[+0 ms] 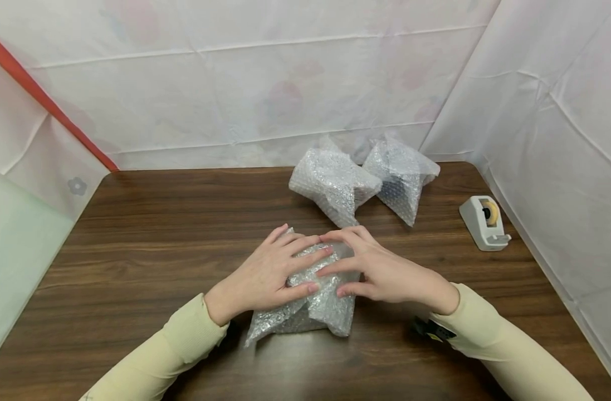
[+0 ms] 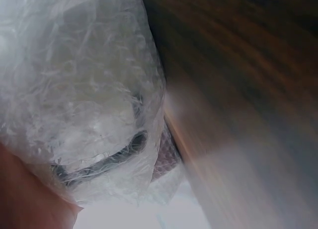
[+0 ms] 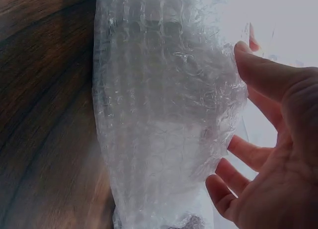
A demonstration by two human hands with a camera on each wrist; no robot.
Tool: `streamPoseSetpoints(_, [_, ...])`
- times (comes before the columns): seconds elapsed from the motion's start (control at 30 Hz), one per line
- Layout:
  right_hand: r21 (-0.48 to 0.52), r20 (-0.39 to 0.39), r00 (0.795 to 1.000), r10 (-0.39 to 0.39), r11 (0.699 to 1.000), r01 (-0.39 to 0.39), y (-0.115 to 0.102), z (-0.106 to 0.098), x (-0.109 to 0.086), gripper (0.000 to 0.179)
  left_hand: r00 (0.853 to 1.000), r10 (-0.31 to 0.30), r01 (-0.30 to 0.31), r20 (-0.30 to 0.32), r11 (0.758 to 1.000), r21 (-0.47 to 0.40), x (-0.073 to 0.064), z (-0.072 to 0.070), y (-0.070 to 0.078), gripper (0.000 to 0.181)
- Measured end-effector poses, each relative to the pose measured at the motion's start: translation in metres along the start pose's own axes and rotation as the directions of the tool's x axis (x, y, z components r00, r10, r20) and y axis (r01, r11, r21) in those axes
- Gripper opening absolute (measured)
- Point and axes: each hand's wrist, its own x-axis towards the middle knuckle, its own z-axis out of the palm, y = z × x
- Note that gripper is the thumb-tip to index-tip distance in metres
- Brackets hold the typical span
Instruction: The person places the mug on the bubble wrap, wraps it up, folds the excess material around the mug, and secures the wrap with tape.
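Note:
A bundle of bubble wrap [image 1: 330,312] lies on the table in front of the person, its flaps folded over the top. Across its upper left side rests the left hand [image 1: 270,273], fingers stretched over the wrap. From the other side, the right hand [image 1: 380,270] touches the top with spread fingertips. In the right wrist view, its thumb and fingers stand apart along the edge of the bubble wrap [image 3: 159,100]. The left wrist view shows a dark curved line [image 2: 107,162] through the plastic; what is wrapped inside cannot be made out.
Two more bubble-wrapped bundles, a left one [image 1: 330,178] and a right one [image 1: 397,172] with something dark inside, stand at the back of the wooden table [image 1: 185,223]. A white tape dispenser [image 1: 478,225] sits near the right edge. Pale curtains [image 1: 285,83] hang behind.

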Motion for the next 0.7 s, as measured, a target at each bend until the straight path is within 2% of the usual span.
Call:
streamPoseSetpoints(0.17, [0.047, -0.013, 1.000, -0.021, 0.999, 0.022, 0.008, 0.000, -0.003, 0.052, 0.999, 0.001, -0.001, -0.039, 1.000, -0.017, 0.000, -0.001, 0.000, 0.063])
streamPoseSetpoints(0.3, [0.106, 0.013, 1.000, -0.008, 0.994, 0.006, 0.014, 0.000, -0.010, 0.061, 0.995, -0.015, 0.011, -0.101, 0.999, -0.039, -0.004, -0.004, 0.002, 0.068])
streamPoseSetpoints(0.43, [0.114, 0.020, 1.000, 0.009, 0.993, -0.011, 0.015, 0.003, -0.017, 0.063, 0.989, -0.030, 0.022, -0.148, 0.998, -0.056, -0.009, -0.009, 0.006, 0.070])
streamPoseSetpoints(0.6, [0.075, -0.011, 1.000, 0.030, 0.997, -0.029, 0.011, 0.010, -0.021, 0.062, 0.980, -0.027, 0.026, -0.196, 1.000, -0.009, -0.019, -0.018, 0.024, 0.065])
streamPoseSetpoints(0.7, [0.042, -0.042, 0.998, 0.045, 0.998, -0.044, 0.006, 0.017, -0.022, 0.060, 0.984, -0.056, 0.065, -0.169, 0.997, 0.049, -0.026, -0.022, 0.040, 0.063])
